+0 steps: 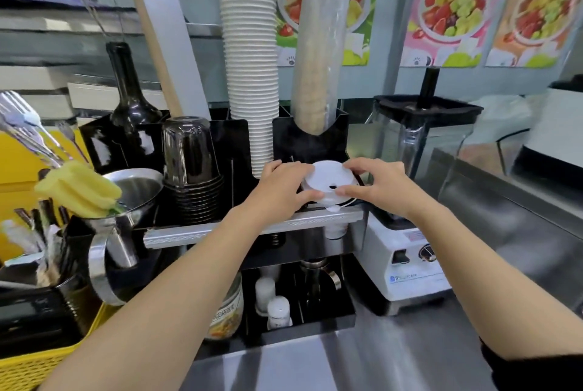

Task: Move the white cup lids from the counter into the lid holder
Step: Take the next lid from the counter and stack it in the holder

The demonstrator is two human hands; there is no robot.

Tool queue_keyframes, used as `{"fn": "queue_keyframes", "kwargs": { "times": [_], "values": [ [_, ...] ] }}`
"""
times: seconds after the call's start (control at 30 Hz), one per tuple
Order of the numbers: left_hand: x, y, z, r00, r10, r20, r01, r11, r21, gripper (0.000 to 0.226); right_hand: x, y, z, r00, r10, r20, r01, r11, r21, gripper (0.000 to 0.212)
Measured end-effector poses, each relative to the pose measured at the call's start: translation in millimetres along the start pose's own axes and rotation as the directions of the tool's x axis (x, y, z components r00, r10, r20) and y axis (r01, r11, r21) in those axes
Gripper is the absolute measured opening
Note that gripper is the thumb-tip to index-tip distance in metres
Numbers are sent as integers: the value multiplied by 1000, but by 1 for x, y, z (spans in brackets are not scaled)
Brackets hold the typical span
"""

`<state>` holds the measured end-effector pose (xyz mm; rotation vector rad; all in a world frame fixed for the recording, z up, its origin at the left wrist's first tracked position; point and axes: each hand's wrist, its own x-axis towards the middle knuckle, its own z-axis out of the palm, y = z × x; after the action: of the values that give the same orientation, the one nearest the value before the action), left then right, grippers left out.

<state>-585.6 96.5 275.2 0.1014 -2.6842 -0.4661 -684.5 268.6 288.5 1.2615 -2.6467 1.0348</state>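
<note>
Head view. White cup lids (329,181) clamped from both sides between left hand (277,187) and right hand (373,184), poised over the black lid holder (310,143) behind the shelf rail (252,228). Best kept level and lowered squarely, fingers released last. Blender base (413,267) label too blurred to read; jar (225,311) print likewise.

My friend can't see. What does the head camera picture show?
Two hands, left and right, hold white lids at a black holder on a counter shelf. A tall stack of white cups stands behind, a blender to the right.
</note>
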Motion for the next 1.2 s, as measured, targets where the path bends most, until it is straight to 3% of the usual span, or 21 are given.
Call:
{"fn": "queue_keyframes", "kwargs": {
  "times": [0.13,0.37,0.6,0.7,0.97,1.2],
  "values": [
    [2,-4,4,999,0,36,-1,1000,30,54,4,1,3,999,-36,-20,33,992,-120,53],
    [5,-2,4,997,-29,76,28,999,24,53,6,8,3,995,-91,-49,83,984,-155,48],
    [11,-3,8,979,-31,202,-15,975,224,46,13,22,12,987,-160,13,154,921,-358,37],
    [10,-4,12,961,-63,269,-17,959,283,53,10,23,12,986,-167,8,158,916,-369,43],
    [-23,-10,-4,999,-12,39,2,966,257,75,-12,0,8,965,-242,-102,213,949,-233,81],
    [-114,-36,-52,989,10,-148,24,973,228,81,-44,-62,56,917,-389,-88,379,919,-109,93]
  ]
}}
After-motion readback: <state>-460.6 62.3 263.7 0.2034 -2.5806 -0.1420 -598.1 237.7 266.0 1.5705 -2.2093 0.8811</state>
